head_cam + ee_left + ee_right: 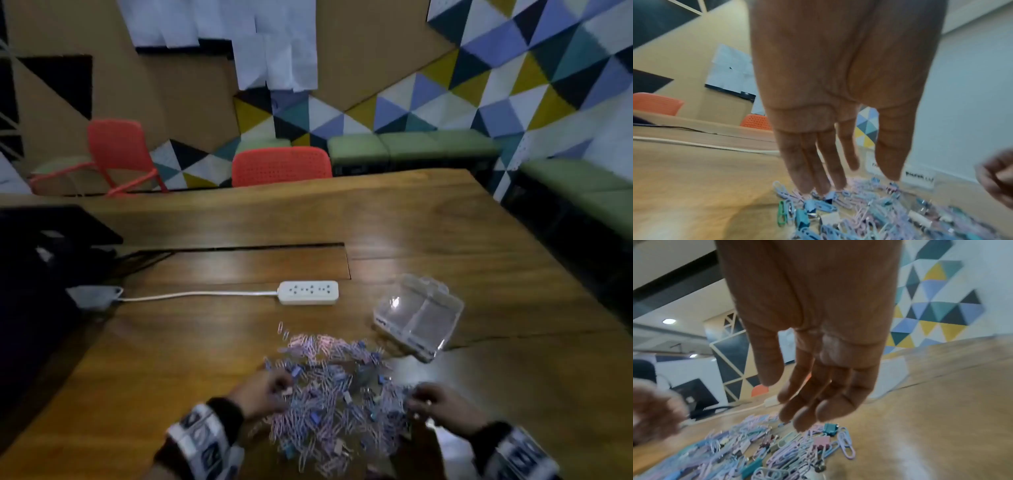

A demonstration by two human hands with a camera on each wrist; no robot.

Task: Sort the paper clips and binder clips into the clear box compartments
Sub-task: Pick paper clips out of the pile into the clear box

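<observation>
A mixed pile of pastel paper clips and small binder clips (335, 394) lies on the wooden table (171, 359) close to me. The clear box (418, 315) with its divided compartments stands beyond the pile, to the right. My left hand (265, 390) is at the pile's left edge. In the left wrist view its fingers (818, 170) point straight down, with the tips touching clips (830, 206). My right hand (435, 402) hovers over the pile's right edge. Its fingers (803, 415) hang loosely curled above the clips (797, 449) and hold nothing.
A white power strip (308, 292) with its cable lies beyond the pile. A grey plug (96, 296) and dark equipment (51, 236) occupy the left side. A long slot (239, 246) cuts the table's middle. Red chairs (281, 166) stand at the far edge.
</observation>
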